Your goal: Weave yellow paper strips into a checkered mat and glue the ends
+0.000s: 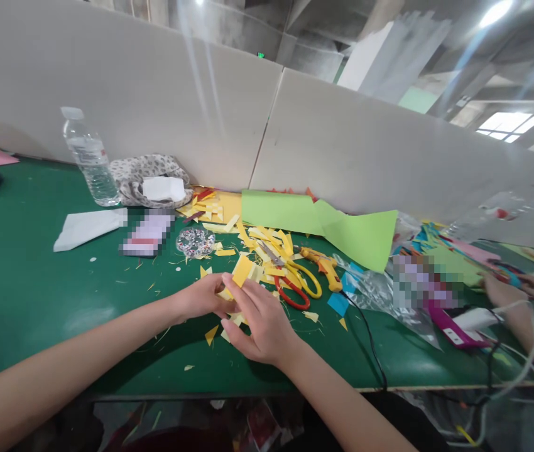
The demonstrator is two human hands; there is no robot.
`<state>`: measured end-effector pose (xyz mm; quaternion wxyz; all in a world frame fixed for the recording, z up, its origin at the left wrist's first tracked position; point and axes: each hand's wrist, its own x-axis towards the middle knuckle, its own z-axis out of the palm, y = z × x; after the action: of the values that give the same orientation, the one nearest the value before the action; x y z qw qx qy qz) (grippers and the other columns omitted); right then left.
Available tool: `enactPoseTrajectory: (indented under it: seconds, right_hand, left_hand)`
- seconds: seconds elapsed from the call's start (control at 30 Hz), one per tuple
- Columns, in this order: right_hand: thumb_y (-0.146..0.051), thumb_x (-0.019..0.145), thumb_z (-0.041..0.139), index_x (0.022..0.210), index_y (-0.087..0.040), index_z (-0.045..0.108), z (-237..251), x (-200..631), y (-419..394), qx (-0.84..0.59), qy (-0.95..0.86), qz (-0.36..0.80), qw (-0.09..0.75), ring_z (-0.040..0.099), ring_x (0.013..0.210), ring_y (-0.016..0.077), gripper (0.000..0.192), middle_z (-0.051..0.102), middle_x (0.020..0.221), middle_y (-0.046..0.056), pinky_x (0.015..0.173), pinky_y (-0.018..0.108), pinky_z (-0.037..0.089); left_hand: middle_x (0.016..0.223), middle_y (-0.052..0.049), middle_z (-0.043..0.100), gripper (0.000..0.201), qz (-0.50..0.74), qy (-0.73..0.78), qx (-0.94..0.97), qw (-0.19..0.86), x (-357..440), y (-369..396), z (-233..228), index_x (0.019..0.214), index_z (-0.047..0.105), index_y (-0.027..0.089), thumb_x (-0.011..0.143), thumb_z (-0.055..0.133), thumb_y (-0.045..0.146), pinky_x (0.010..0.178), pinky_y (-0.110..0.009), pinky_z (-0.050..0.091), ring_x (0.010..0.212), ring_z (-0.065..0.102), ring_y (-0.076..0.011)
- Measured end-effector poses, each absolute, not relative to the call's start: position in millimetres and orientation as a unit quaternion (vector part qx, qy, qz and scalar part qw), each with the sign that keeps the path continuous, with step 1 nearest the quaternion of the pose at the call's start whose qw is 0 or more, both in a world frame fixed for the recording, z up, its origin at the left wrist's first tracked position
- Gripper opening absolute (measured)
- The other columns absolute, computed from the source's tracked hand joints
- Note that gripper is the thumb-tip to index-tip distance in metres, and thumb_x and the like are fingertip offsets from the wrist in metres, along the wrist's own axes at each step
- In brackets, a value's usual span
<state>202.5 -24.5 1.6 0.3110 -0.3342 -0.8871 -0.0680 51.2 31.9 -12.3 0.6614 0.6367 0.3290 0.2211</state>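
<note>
Just below the middle of the frame, the left hand [203, 298] and right hand [262, 323] meet over the green felt-covered table [26, 282]. Between them they hold a small yellow paper rectangle [241, 270], raised slightly off the table: the left fingers are closed on its lower edge, and the right thumb and fingers are pinched around it from the near side. Holding it this way keeps the piece steady in front of the camera.

Directly behind the hands lies a heap of yellow paper offcuts [267, 248], close enough to reach. A pair of scissors with red and yellow loop handles [295, 285] rests at the heap's right edge, handles toward the person. Beside it is an orange-yellow glue gun [326, 263], whose black cord runs off the near edge of the table.

A folded light-green paper sheet [323, 226] leans against the grey partition wall [365, 150]. At upper left stands a clear plastic water bottle [90, 160]; its label is too small to read. Two printed items on the table are blurred out. Another person's hands [526, 289] work at the far right edge.
</note>
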Motion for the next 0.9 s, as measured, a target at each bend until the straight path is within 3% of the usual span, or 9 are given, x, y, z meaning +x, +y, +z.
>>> enactPoseTrajectory:
  seconds: [0.1,0.2,0.4,0.63,0.9]
  right_hand:
    - [-0.033,0.082,0.045,0.131,-0.005,0.032,1.3,203.0,-23.2,-0.31,-0.898,-0.112,0.292,0.053,0.109,0.0229,0.058,0.058,0.116,0.016,0.093,0.039,0.043]
    - [-0.035,0.082,0.045,0.13,-0.002,0.033,1.8,204.5,-22.8,-0.289,-0.903,-0.134,0.288,0.048,0.115,0.0236,0.059,0.056,0.119,0.018,0.095,0.039,0.041]
    - [-0.038,0.084,0.04,0.135,-0.004,0.025,0.0,204.6,-23.5,-0.308,-0.899,-0.079,0.303,0.049,0.113,0.0238,0.062,0.055,0.119,0.018,0.091,0.04,0.045]
    - [-0.039,0.085,0.039,0.135,-0.007,0.025,-0.5,206.8,-20.7,-0.357,-0.89,-0.048,0.28,0.045,0.116,0.0266,0.062,0.053,0.121,0.018,0.089,0.042,0.045]
    - [-0.039,0.084,0.04,0.135,-0.005,0.024,-1.4,206.8,-24.1,-0.301,-0.898,-0.065,0.315,0.049,0.111,0.0249,0.063,0.056,0.117,0.018,0.089,0.041,0.045]
  left_hand:
    - [0.074,0.001,0.06,0.019,0.217,0.334,0.633,0.664,51.0,31.9,-12.8,0.079,0.061,0.014,0.061,0.062,0.014,0.059,-0.024,0.049,0.076,0.058,-0.0174]
    - [0.076,0.001,0.061,0.025,0.225,0.334,0.618,0.675,50.9,32.0,-12.4,0.083,0.06,0.016,0.059,0.063,0.012,0.059,-0.023,0.049,0.076,0.059,-0.0164]
    - [0.071,0.002,0.06,0.02,0.221,0.324,0.615,0.684,50.9,33.7,-16.0,0.081,0.06,0.015,0.061,0.063,0.012,0.057,-0.021,0.048,0.071,0.058,-0.014]
    - [0.092,-0.003,0.06,0.034,0.228,0.308,0.615,0.689,51.2,32.3,-13.1,0.096,0.06,0.016,0.063,0.067,0.022,0.061,-0.024,0.05,0.08,0.059,-0.0168]
    - [0.075,0.001,0.062,0.025,0.221,0.318,0.607,0.694,52.2,34.1,-16.1,0.082,0.06,0.014,0.058,0.066,0.012,0.059,-0.023,0.049,0.074,0.059,-0.0158]
